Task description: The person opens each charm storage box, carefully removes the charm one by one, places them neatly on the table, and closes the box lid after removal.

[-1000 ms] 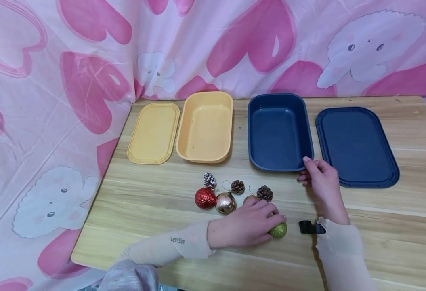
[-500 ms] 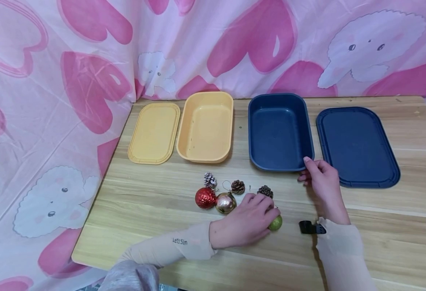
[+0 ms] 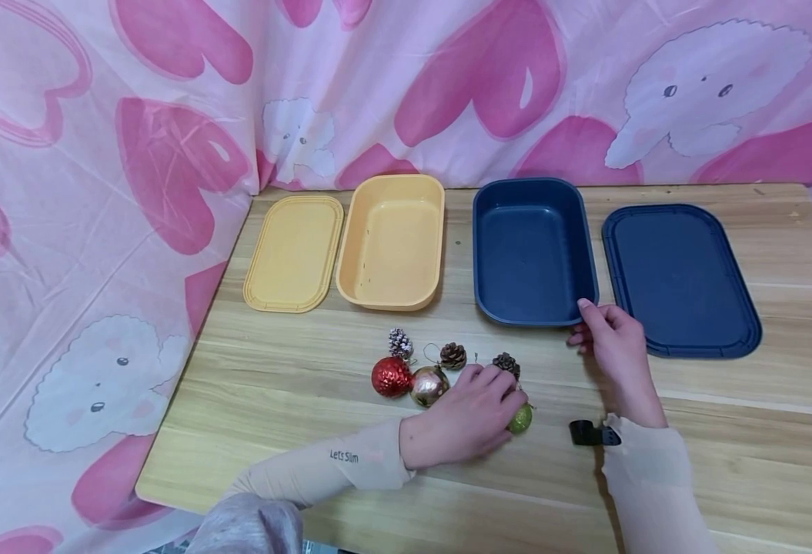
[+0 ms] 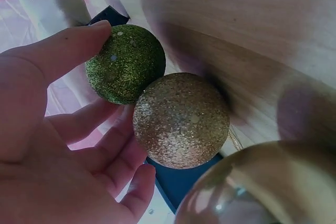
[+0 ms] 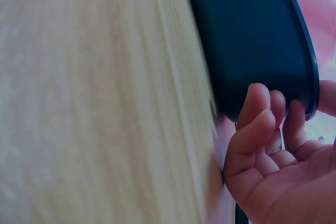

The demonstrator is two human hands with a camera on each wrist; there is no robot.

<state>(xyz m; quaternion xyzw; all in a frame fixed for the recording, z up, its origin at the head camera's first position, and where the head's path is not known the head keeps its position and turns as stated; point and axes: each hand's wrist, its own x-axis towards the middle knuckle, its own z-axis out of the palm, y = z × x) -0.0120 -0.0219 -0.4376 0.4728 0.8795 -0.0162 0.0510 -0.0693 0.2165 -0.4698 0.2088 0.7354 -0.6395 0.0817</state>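
My left hand (image 3: 464,419) is palm down over the ornaments, its thumb and fingers round a green glitter Christmas ball (image 4: 126,64). Against that ball and the fingers lies a gold glitter ball (image 4: 181,120), hidden under the hand in the head view. A shiny gold ball (image 3: 430,386) and a red ball (image 3: 392,377) sit left of the fingers. Just beyond the hand are a brown pinecone (image 3: 453,356), a dark pinecone (image 3: 506,365) and a white-tipped pinecone (image 3: 400,343). My right hand (image 3: 612,338) pinches the near right corner of a dark blue box (image 3: 536,258), thumb on the rim, fingers outside the wall.
Left of the blue box stands a yellow box (image 3: 395,246), with its yellow lid (image 3: 293,254) flat beside it. The blue lid (image 3: 683,281) lies to the right. A pink patterned curtain (image 3: 350,92) hangs behind the wooden table (image 3: 274,400).
The green ball has shifted slightly left and away from the body under my left hand, which now covers more of it. My right hand and the boxes stay put.
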